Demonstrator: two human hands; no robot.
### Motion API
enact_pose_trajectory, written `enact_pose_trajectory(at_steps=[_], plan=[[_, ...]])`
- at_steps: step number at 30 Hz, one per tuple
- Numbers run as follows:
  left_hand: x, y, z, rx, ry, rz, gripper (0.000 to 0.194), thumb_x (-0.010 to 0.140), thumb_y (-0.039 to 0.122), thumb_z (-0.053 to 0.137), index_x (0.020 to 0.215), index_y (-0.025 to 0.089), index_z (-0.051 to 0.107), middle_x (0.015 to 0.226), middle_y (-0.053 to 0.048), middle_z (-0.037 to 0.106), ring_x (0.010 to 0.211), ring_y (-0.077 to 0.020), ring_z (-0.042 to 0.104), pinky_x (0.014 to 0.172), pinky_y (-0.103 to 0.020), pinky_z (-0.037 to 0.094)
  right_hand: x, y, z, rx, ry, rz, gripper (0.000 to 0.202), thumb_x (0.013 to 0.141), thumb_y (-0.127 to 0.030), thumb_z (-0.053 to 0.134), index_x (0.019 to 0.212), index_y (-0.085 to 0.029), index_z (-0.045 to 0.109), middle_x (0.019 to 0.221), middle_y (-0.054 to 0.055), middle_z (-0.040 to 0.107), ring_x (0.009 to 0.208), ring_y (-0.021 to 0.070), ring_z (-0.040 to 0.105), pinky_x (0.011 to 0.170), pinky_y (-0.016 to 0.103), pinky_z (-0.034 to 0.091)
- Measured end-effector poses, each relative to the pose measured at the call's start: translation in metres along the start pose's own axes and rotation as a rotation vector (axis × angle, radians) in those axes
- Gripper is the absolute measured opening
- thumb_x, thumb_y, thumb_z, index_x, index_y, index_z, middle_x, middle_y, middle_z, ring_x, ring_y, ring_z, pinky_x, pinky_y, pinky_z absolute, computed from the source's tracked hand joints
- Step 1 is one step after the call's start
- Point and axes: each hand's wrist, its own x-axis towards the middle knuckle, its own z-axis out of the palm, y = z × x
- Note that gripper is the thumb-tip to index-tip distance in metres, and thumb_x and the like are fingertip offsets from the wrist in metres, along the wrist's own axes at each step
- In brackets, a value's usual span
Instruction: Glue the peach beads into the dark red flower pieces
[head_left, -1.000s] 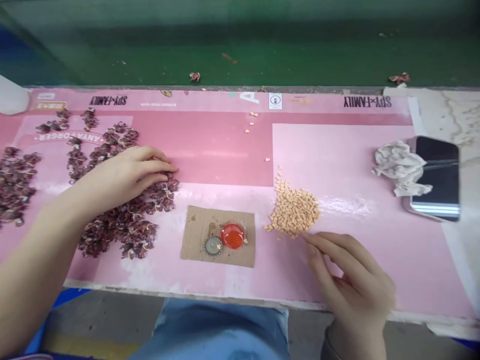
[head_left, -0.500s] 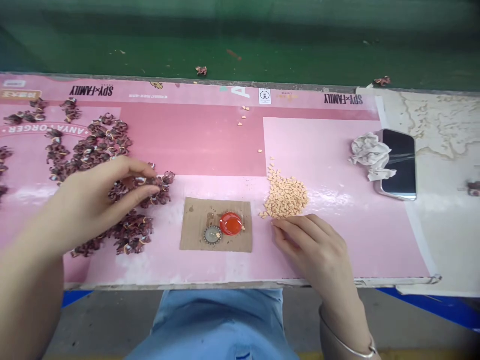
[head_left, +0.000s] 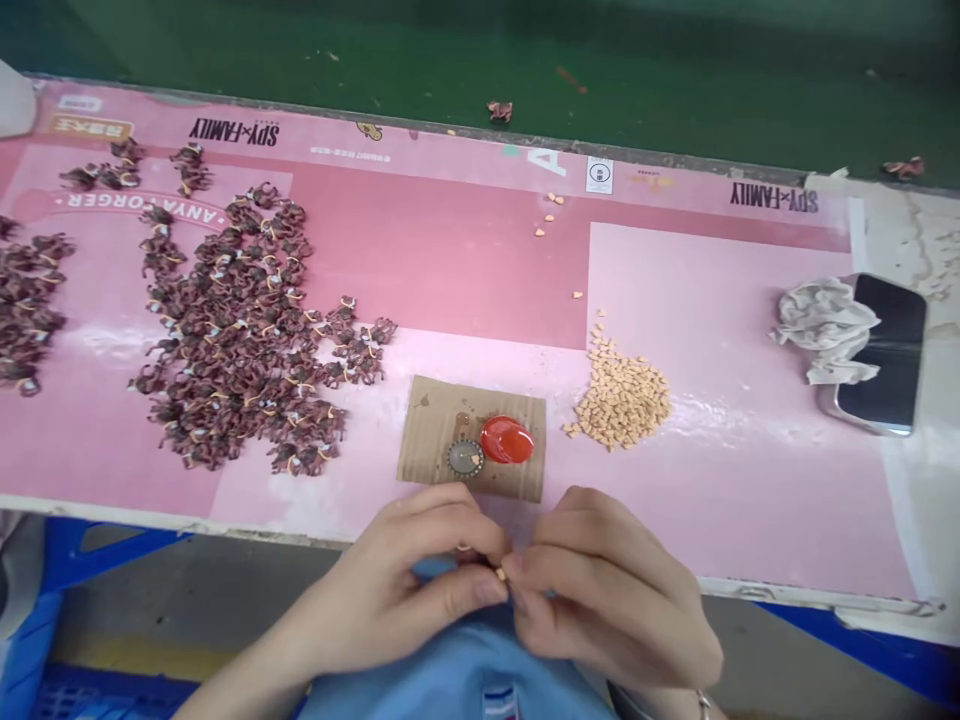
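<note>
My left hand (head_left: 420,585) is closed in a pinch on a small dark reddish-brown figurine (head_left: 466,554), mostly hidden by the fingers. Against it, my right hand (head_left: 619,590) pinches a tiny tan piece (head_left: 502,575) at the fingertips. Both hands meet over the table's front edge, close to my body. Just beyond them lies a cardboard piece (head_left: 429,440) bearing a red, glossy shallow dish (head_left: 508,440) and a metal bottle cap (head_left: 465,458) with a tan bit in it. Many similar figurines (head_left: 240,330) lie heaped at the left. A pile of tan pieces (head_left: 626,400) sits to the right.
More figurines (head_left: 30,310) lie at the far left. A crumpled tissue (head_left: 825,325) rests on a phone (head_left: 885,350) at the right. Stray tan pieces dot the pink printed table cover (head_left: 435,250). Beyond the back edge runs a green surface (head_left: 420,60) with a few scraps.
My left hand has left the figurine heap with one figurine. My right hand has moved from the tan pile, and both have come together at the front edge. The view has shifted left.
</note>
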Motion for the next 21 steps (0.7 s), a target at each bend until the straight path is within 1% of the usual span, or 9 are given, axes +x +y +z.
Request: enact_pose_trajectory(at_steps=[2,4,6,9,11,12,16,18,21], plan=[[-0.001,-0.003,0.002,-0.062,0.014,-0.012,0.032,0.105,0.040,0.059,0.084,0.018,0.069,0.076,-0.004,0.067,0.069,-0.0138,0.060,0.065,-0.019,0.049,0.000,0.000,0.002,-0.002,-0.018,-0.009,0.017,0.090,-0.003,0.066,0.087,-0.019,0.068,0.069,-0.003,0.068,0.058,0.0097,0.059,0.057,0.022,0.057],[-0.002,-0.004,0.001,-0.095,-0.004,-0.019,0.040,0.107,0.046,0.052,0.085,0.017,0.069,0.077,-0.005,0.067,0.068,-0.0140,0.059,0.066,-0.021,0.049,-0.001,0.002,0.000,0.010,-0.017,-0.027,0.015,0.090,-0.003,0.066,0.090,-0.018,0.071,0.070,-0.002,0.069,0.059,0.0101,0.060,0.056,0.023,0.057],[-0.002,-0.003,0.000,-0.108,-0.020,-0.024,0.044,0.108,0.048,0.049,0.085,0.017,0.070,0.077,-0.005,0.067,0.066,-0.0136,0.057,0.066,-0.022,0.050,-0.003,0.002,-0.004,0.025,-0.015,-0.040,0.014,0.092,-0.004,0.066,0.092,-0.016,0.073,0.071,-0.001,0.070,0.060,0.0104,0.060,0.056,0.024,0.057],[-0.002,-0.002,0.001,-0.140,0.017,-0.058,0.039,0.106,0.045,0.055,0.083,0.018,0.071,0.075,-0.005,0.065,0.066,-0.0136,0.058,0.065,-0.021,0.050,-0.007,-0.001,-0.009,-0.003,-0.049,-0.026,0.012,0.096,-0.007,0.065,0.097,-0.014,0.074,0.075,0.000,0.073,0.064,0.0117,0.063,0.058,0.026,0.056],[-0.002,-0.001,0.003,-0.243,0.053,-0.140,0.035,0.103,0.045,0.062,0.083,0.018,0.070,0.076,-0.004,0.062,0.064,-0.0124,0.058,0.061,-0.020,0.049,-0.010,-0.005,-0.012,-0.068,-0.090,0.004,0.014,0.098,-0.008,0.063,0.101,-0.016,0.075,0.078,0.000,0.075,0.067,0.0125,0.065,0.058,0.027,0.055],[-0.003,-0.001,0.004,-0.325,0.053,-0.209,0.035,0.101,0.047,0.065,0.083,0.017,0.069,0.077,-0.003,0.060,0.062,-0.0111,0.058,0.058,-0.019,0.048,-0.011,-0.006,-0.012,-0.098,-0.103,0.011,0.016,0.100,-0.009,0.062,0.102,-0.017,0.075,0.079,0.000,0.076,0.068,0.0126,0.066,0.058,0.027,0.054],[-0.006,-0.002,0.007,-0.675,-0.028,-0.494,0.043,0.092,0.056,0.075,0.083,0.017,0.057,0.073,0.003,0.052,0.046,-0.0057,0.055,0.046,-0.015,0.038,-0.015,-0.008,-0.010,-0.152,-0.058,-0.027,0.016,0.102,-0.012,0.061,0.102,-0.016,0.076,0.077,0.000,0.076,0.065,0.0116,0.065,0.053,0.027,0.049],[-0.007,-0.003,0.009,-0.740,-0.052,-0.548,0.047,0.090,0.058,0.076,0.083,0.018,0.053,0.067,0.005,0.049,0.041,-0.0051,0.052,0.042,-0.013,0.032,-0.015,-0.007,-0.009,-0.161,-0.040,-0.031,0.015,0.102,-0.012,0.062,0.103,-0.016,0.076,0.075,-0.001,0.076,0.063,0.0115,0.064,0.051,0.027,0.048],[-0.008,-0.005,0.013,-0.715,-0.005,-0.544,0.050,0.089,0.060,0.077,0.082,0.018,0.050,0.063,0.005,0.049,0.039,-0.0049,0.051,0.041,-0.013,0.030,-0.014,-0.006,-0.007,-0.156,-0.079,0.003,0.013,0.099,-0.010,0.064,0.103,-0.016,0.075,0.076,-0.001,0.076,0.065,0.0112,0.065,0.054,0.027,0.052]])
